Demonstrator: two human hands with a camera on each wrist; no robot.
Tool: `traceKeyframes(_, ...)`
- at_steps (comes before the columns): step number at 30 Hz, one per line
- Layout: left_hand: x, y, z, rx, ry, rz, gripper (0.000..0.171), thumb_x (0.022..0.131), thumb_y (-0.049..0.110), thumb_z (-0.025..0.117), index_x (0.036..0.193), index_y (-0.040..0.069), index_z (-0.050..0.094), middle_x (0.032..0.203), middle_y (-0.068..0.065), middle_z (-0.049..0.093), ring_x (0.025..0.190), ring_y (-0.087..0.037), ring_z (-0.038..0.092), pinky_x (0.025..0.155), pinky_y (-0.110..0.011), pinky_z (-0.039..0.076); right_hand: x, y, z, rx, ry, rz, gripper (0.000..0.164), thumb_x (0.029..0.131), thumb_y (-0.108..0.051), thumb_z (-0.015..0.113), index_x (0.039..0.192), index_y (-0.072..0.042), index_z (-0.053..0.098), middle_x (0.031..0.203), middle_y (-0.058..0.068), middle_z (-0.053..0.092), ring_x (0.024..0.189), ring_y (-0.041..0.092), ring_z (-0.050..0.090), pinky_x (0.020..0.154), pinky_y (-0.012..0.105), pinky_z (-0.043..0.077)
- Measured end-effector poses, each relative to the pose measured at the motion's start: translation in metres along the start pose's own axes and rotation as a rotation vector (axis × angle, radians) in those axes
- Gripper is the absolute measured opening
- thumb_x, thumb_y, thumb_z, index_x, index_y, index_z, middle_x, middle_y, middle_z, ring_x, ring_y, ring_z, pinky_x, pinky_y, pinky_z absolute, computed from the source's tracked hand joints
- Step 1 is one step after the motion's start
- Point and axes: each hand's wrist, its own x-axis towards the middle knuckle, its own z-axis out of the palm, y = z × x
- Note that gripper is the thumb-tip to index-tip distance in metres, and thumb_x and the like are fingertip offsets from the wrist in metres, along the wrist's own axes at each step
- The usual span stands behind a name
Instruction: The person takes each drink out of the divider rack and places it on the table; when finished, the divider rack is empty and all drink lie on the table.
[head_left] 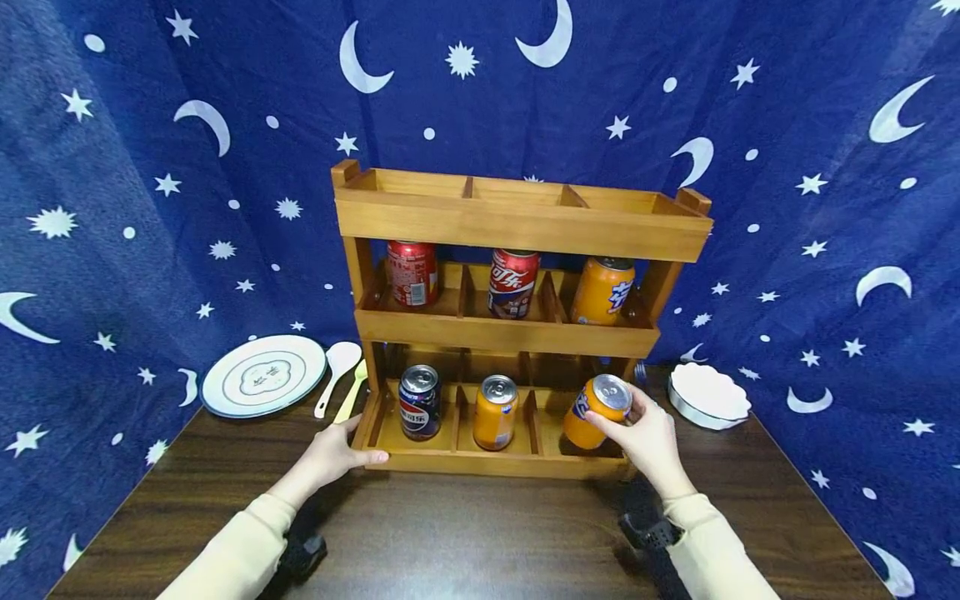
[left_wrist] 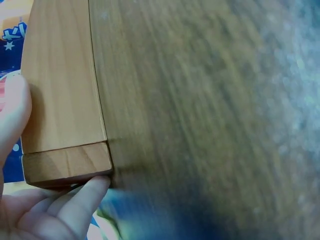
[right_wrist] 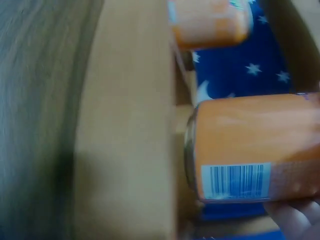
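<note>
My right hand point(head_left: 654, 437) grips an orange soda can point(head_left: 597, 411) by its upper part, thumb in front. The can leans in the bottom right compartment of a wooden rack point(head_left: 495, 327); its barcode side faces the right wrist view, where the can point(right_wrist: 255, 147) lies across the frame. At the rack's lower left corner my left hand point(head_left: 330, 454) holds the frame, thumb on the front board and fingers around the outer side. A dark blue cola can point(head_left: 419, 402) and another orange can point(head_left: 495, 412) stand upright in the other bottom compartments.
On the middle shelf stand a red can point(head_left: 412, 273), a red cola can point(head_left: 513, 283) and an orange can point(head_left: 603, 290). Left of the rack lie a plate point(head_left: 262, 376), a white spoon point(head_left: 342, 358) and a yellow-green utensil point(head_left: 351, 398). A white bowl point(head_left: 708, 395) sits right.
</note>
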Motion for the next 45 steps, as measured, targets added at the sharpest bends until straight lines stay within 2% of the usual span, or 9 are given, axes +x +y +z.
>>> traceKeyframes(6, 0.000, 0.000, -0.001, -0.018, -0.006, -0.009, 0.092, 0.061, 0.046, 0.074, 0.127, -0.008, 0.039, 0.115, -0.028, 0.053, 0.107, -0.039, 0.050, 0.089, -0.049, 0.039, 0.003, 0.017, -0.043, 0.110, -0.011, -0.098, 0.055, 0.066, -0.024, 0.076, 0.115, -0.010, 0.055, 0.099, 0.006, 0.064, 0.079, -0.001, 0.059, 0.063, 0.007, 0.044)
traceKeyframes(9, 0.002, 0.000, -0.001, -0.023, -0.014, -0.003, 0.093, 0.061, 0.046, 0.074, 0.127, -0.008, 0.039, 0.116, -0.029, 0.053, 0.108, -0.040, 0.049, 0.089, -0.050, 0.039, 0.000, 0.022, -0.063, 0.050, 0.016, -0.081, 0.052, 0.066, -0.026, 0.076, 0.112, -0.010, 0.056, 0.095, 0.005, 0.065, 0.074, -0.008, 0.056, 0.059, 0.007, 0.043)
traceKeyframes(11, 0.003, 0.000, -0.001, -0.022, -0.020, 0.001, 0.092, 0.061, 0.047, 0.074, 0.127, -0.008, 0.039, 0.116, -0.028, 0.053, 0.108, -0.040, 0.050, 0.089, -0.050, 0.039, -0.005, 0.008, -0.077, -0.118, 0.036, -0.016, 0.052, 0.068, -0.032, 0.075, 0.109, -0.008, 0.056, 0.093, 0.011, 0.064, 0.071, -0.012, 0.053, 0.058, 0.007, 0.043)
traceKeyframes(14, 0.003, 0.000, -0.001, -0.024, -0.032, -0.001, 0.093, 0.061, 0.047, 0.074, 0.127, -0.008, 0.039, 0.115, -0.027, 0.054, 0.108, -0.038, 0.050, 0.089, -0.049, 0.039, -0.009, 0.019, -0.085, -0.172, 0.044, 0.028, 0.052, 0.067, -0.033, 0.075, 0.108, -0.008, 0.056, 0.094, 0.013, 0.064, 0.069, -0.016, 0.051, 0.057, 0.006, 0.042)
traceKeyframes(22, 0.003, 0.001, -0.003, -0.039, -0.043, -0.008, 0.092, 0.061, 0.046, 0.074, 0.127, -0.007, 0.039, 0.115, -0.025, 0.055, 0.109, -0.036, 0.050, 0.091, -0.049, 0.038, -0.016, 0.060, -0.084, -0.154, -0.027, 0.092, 0.055, 0.069, -0.034, 0.073, 0.111, -0.005, 0.055, 0.097, 0.014, 0.064, 0.073, -0.008, 0.056, 0.057, 0.009, 0.044)
traceKeyframes(28, 0.002, 0.002, -0.003, -0.035, -0.047, -0.014, 0.091, 0.062, 0.045, 0.075, 0.128, -0.007, 0.039, 0.116, -0.025, 0.055, 0.109, -0.037, 0.050, 0.091, -0.049, 0.038, -0.019, 0.075, -0.078, -0.240, -0.061, 0.089, 0.058, 0.068, -0.043, 0.072, 0.111, -0.008, 0.056, 0.096, 0.011, 0.065, 0.077, 0.003, 0.060, 0.056, 0.023, 0.049)
traceKeyframes(32, 0.002, 0.003, -0.002, -0.039, -0.047, -0.032, 0.095, 0.061, 0.048, 0.074, 0.129, -0.007, 0.037, 0.117, -0.027, 0.053, 0.110, -0.038, 0.049, 0.091, -0.050, 0.037, -0.019, 0.077, -0.076, -0.245, -0.076, 0.080, 0.057, 0.068, -0.041, 0.072, 0.110, -0.005, 0.057, 0.097, 0.017, 0.065, 0.081, 0.018, 0.063, 0.059, 0.016, 0.046)
traceKeyframes(42, 0.002, 0.001, -0.002, -0.026, -0.042, -0.030, 0.096, 0.061, 0.049, 0.073, 0.129, -0.007, 0.037, 0.118, -0.027, 0.052, 0.111, -0.039, 0.047, 0.091, -0.051, 0.037, -0.016, 0.078, -0.079, -0.231, -0.150, 0.119, 0.062, 0.070, -0.039, 0.071, 0.117, -0.004, 0.051, 0.105, 0.017, 0.063, 0.077, -0.006, 0.055, 0.064, 0.012, 0.044)
traceKeyframes(45, 0.002, 0.000, -0.002, -0.022, -0.043, -0.032, 0.096, 0.061, 0.050, 0.073, 0.129, -0.007, 0.037, 0.118, -0.027, 0.052, 0.111, -0.040, 0.047, 0.091, -0.051, 0.037, -0.014, 0.078, -0.081, -0.236, -0.202, 0.112, 0.064, 0.072, -0.037, 0.070, 0.120, -0.002, 0.048, 0.107, 0.019, 0.061, 0.079, 0.000, 0.058, 0.064, 0.015, 0.045)
